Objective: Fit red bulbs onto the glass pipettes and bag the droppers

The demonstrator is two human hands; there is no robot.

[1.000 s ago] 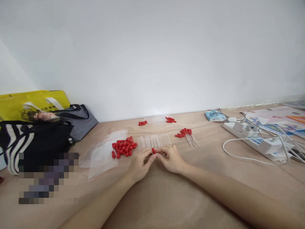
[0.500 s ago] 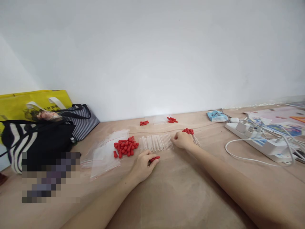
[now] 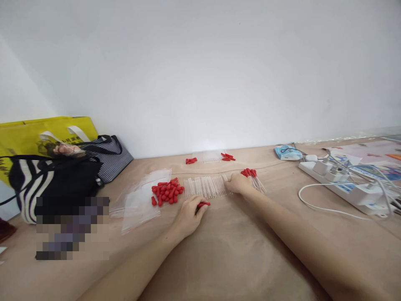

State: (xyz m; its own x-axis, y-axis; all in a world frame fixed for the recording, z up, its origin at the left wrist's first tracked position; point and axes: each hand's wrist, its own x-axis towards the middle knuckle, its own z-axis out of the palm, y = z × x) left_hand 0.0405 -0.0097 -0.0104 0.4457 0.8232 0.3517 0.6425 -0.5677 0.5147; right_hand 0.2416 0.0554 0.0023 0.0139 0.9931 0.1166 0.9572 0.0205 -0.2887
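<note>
My left hand (image 3: 191,214) is closed on a red rubber bulb (image 3: 203,204), just in front of a row of thin clear tubes (image 3: 205,186). At the right end of that row my right hand (image 3: 237,183) has its fingers pressed together at the tubes; what it pinches, if anything, is hidden. Beyond and right of it lie tubes with red bulbs (image 3: 249,172) on their far ends. A heap of loose red bulbs (image 3: 166,192) rests left of the row, partly on clear zip bags (image 3: 139,209).
Near the wall are small groups of red bulbs (image 3: 228,157) and a clear bag (image 3: 211,156). Bags, including a black one (image 3: 72,179), stand at left. A power strip (image 3: 344,190) with white cables, a blue packet (image 3: 288,153) and printed sheets lie at right.
The camera view has shifted slightly. Both hands stay in nearly the same places, the left one still holding the red bulb.
</note>
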